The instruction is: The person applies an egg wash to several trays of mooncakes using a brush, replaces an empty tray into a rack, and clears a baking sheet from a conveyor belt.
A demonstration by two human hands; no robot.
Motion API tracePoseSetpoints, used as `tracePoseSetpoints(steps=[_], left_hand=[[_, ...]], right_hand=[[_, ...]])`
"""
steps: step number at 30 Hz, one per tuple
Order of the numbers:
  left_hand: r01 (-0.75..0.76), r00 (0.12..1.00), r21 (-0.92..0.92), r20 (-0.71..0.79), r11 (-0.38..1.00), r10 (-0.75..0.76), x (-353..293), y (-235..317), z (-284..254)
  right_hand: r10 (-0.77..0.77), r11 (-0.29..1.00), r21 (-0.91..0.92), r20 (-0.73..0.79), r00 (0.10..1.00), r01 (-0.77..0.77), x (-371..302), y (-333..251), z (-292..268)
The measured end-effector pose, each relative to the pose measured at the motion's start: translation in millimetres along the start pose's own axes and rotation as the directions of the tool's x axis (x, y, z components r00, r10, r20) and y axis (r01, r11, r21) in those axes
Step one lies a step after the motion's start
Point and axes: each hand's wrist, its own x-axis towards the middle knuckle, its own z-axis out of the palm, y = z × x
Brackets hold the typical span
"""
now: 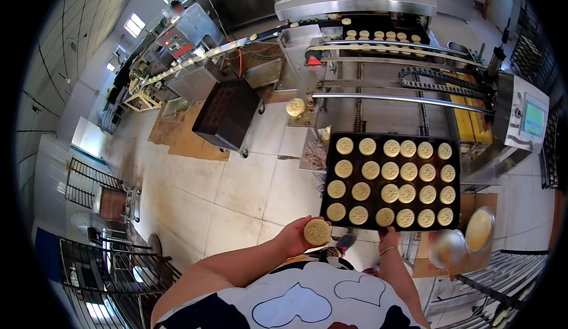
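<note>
A black baking tray [379, 157] full of round, pale, stamped mooncakes [407, 171] lies level at the front end of the machine, its near edge toward me. My right hand [389, 239] grips that near edge from below, with the fingers partly hidden under the tray. Left of the tray's near corner, my left hand [293, 238] holds a single mooncake [317, 232], its patterned face up. Another mooncake [295, 107] rests on a metal corner of the machine, beyond the tray's left side.
Beyond the tray, metal rails [402, 98] cross the machine, and a control screen [533, 118] stands right. A conveyor [204, 53] carries mooncakes at the far left. A dark wheeled cart [226, 113] stands on the floor. Two metal bowls [480, 229] sit near the right; black racks [112, 270] stand left.
</note>
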Motion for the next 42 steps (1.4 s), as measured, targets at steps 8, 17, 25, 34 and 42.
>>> tracePoseSetpoints(steps=[8,17,25,34,42], left_hand=[[-0.016,1.0,0.0,0.001,1.0,0.016,48.9,-75.2,71.6],[0.098,0.99,0.073,-0.108,0.993,-0.09,100.3,-162.4,155.0],[0.154,0.984,0.105,-0.101,0.982,-0.144,118.5,-203.5,179.5],[0.126,0.989,0.074,-0.091,0.989,-0.119,141.8,-204.7,180.3],[0.122,0.991,0.126,0.034,0.985,-0.127,163.5,-196.8,199.6]], right_hand=[[0.31,0.854,-0.49,0.207,0.928,-0.176,-35.3,-106.8,-93.1],[-0.792,0.027,-0.994,-0.085,0.605,-0.104,-19.6,-257.7,-305.4],[-0.136,0.656,-0.736,-0.334,0.933,-0.168,21.0,-257.6,-337.1],[-0.602,0.512,-0.714,0.1,0.792,0.479,34.0,-271.7,-256.6],[-0.554,0.308,-0.935,-0.025,0.832,0.177,73.0,-246.3,-275.0]])
